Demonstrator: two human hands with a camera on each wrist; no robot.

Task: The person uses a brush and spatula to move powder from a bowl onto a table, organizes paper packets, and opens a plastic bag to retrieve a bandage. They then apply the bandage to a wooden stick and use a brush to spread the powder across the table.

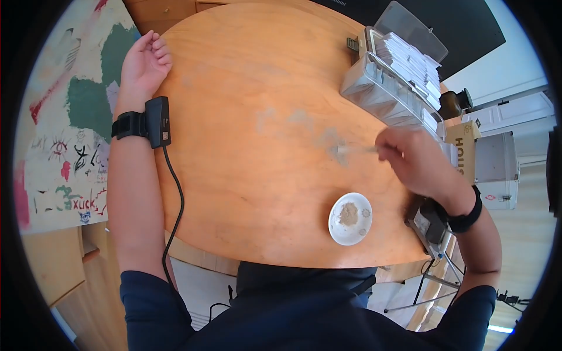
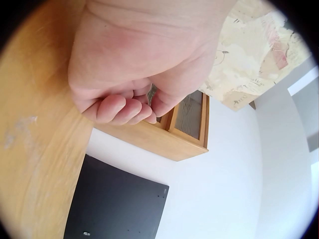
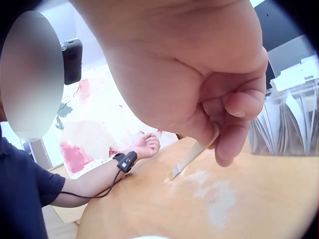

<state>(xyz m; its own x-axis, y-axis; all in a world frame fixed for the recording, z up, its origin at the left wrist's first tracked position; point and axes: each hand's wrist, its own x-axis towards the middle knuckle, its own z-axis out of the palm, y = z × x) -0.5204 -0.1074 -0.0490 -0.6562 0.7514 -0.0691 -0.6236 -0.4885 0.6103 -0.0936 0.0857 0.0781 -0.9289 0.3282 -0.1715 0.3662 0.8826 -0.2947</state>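
My right hand (image 1: 417, 161) (image 3: 199, 69) pinches a thin, pale brush (image 3: 191, 159), its tip pointing left and down at the tabletop; it looks blurred in the head view, and contact with the wood is hard to tell. Pale grey smears (image 1: 300, 117) (image 3: 222, 201) mark the wood around it. Nearer the body, a small white bowl (image 1: 356, 235) holds a heap of light brown powder (image 1: 349, 214). At the table's left side my left hand (image 1: 146, 63) (image 2: 134, 64) lies palm up, fingers loosely curled with nothing held.
Clear boxes (image 1: 380, 93) full of white papers stand at the table's right rear, beside a dark pot (image 1: 451, 105). A dark device (image 1: 430, 222) sits at the right edge, below my right wrist. A black cable (image 1: 180, 199) runs along my left forearm. A painted board (image 1: 58, 128) is left.
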